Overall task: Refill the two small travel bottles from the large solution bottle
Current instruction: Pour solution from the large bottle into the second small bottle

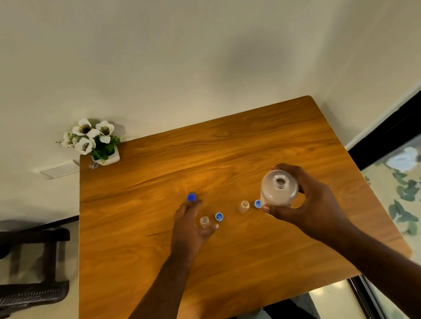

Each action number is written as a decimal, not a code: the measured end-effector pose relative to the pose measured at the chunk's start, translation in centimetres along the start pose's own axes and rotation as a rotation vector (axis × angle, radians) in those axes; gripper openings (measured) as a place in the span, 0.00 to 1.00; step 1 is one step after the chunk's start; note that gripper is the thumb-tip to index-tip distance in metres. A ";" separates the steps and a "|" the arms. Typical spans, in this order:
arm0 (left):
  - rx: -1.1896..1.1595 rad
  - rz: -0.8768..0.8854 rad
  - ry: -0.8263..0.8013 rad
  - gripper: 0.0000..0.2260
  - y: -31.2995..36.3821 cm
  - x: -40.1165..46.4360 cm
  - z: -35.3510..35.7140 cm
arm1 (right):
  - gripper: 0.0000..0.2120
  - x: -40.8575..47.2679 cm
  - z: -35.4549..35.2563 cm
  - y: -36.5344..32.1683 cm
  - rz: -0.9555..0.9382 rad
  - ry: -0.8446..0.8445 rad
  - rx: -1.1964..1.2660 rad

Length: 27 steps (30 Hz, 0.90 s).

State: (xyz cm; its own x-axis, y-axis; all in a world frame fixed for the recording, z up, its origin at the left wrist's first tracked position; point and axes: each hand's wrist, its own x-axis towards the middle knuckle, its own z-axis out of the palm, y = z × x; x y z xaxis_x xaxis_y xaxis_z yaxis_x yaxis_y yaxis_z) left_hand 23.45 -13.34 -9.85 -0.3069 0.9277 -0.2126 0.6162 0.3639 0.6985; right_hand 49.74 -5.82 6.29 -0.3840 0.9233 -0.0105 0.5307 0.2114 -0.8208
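Head view: round translucent large bottle (279, 189)

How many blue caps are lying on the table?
3: a darker cap by the left hand's fingertips, one beside the left small bottle, one between the right small bottle and the large bottle.

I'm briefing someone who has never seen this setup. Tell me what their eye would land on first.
First, the large clear bottle, uncapped, gripped in the right hand at the right of the wooden table. Next, the left hand around one small open bottle, a second small bottle mid-table, and three blue caps lying about. White flowers sit at the far left corner.
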 end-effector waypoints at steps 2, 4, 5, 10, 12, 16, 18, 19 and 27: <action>0.000 0.060 0.077 0.33 2.0 -0.8 -0.2 | 0.35 -0.3 -0.6 0.1 -0.004 0.008 0.011; -0.016 0.120 0.101 0.29 4.4 -1.6 0.1 | 0.35 -0.8 -1.4 0.2 -0.003 0.027 0.014; -0.031 0.125 0.088 0.28 5.6 -2.0 0.5 | 0.35 -1.1 -1.9 0.3 -0.001 0.037 0.013; -0.114 -0.025 0.046 0.25 8.3 -2.0 4.4 | 0.36 -2.1 -3.6 1.6 0.025 0.063 0.005; -0.123 -0.101 0.043 0.27 8.5 -1.7 6.2 | 0.36 -2.6 -4.3 2.3 0.028 0.066 -0.006; -0.129 -0.181 0.067 0.28 7.3 -0.2 9.1 | 0.37 -3.4 -5.4 3.5 0.049 0.058 -0.019; -0.145 -0.201 0.093 0.27 7.1 0.5 10.0 | 0.37 -3.7 -5.9 4.0 0.060 0.050 -0.024; -0.152 -0.205 0.098 0.25 7.2 0.8 10.3 | 0.37 -3.8 -6.2 4.2 0.064 0.042 -0.026; -0.267 -0.117 0.139 0.14 9.8 0.9 7.9 | 0.37 -3.6 -8.0 4.0 0.036 0.007 -0.047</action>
State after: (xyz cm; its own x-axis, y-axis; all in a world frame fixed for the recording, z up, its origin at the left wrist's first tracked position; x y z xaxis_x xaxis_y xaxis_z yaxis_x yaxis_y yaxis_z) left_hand 34.93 -8.25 -8.62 -0.4720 0.8538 -0.2199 0.3641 0.4159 0.8333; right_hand 59.30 -5.75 7.66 -0.3587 0.9328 -0.0355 0.5793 0.1927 -0.7920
